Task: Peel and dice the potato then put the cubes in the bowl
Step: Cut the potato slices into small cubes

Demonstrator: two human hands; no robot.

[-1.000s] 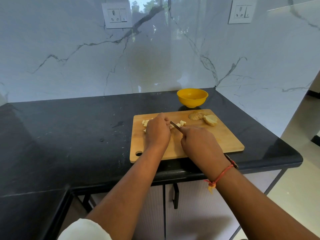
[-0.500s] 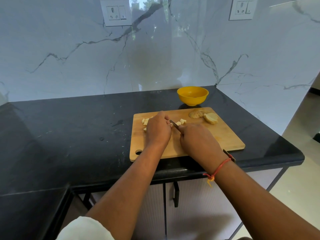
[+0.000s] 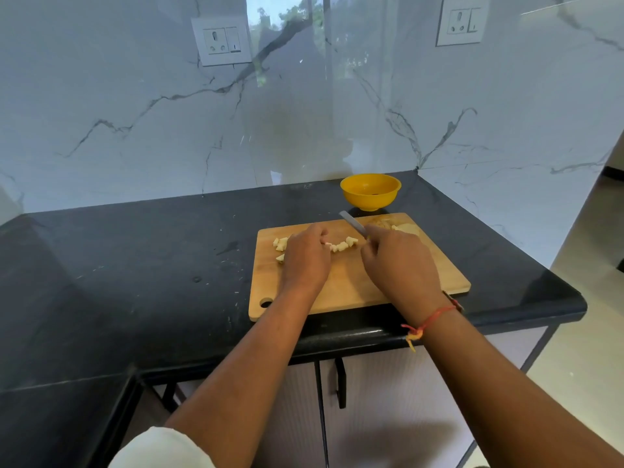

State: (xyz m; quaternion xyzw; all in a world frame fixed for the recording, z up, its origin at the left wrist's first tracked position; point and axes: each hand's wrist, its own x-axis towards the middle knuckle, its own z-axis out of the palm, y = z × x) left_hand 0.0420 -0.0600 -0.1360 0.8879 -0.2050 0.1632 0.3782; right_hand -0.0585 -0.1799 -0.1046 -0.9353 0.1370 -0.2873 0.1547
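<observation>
Knife [image 3: 353,224] is lifting clear, right hand [image 3: 398,265] gripping its handle, left hand [image 3: 305,256] curling over cubes [image 3: 342,245], hold unclear, row running left-right between both hands.

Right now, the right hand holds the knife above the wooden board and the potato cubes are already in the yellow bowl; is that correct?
Not quite: the head view shows the potato cubes lying on the wooden board, not in the yellow bowl. The right hand does hold the knife above the board.

A white sleeve [image 3: 162,447] on left arm, red knotted thread [image 3: 429,321] round right wrist.
</observation>
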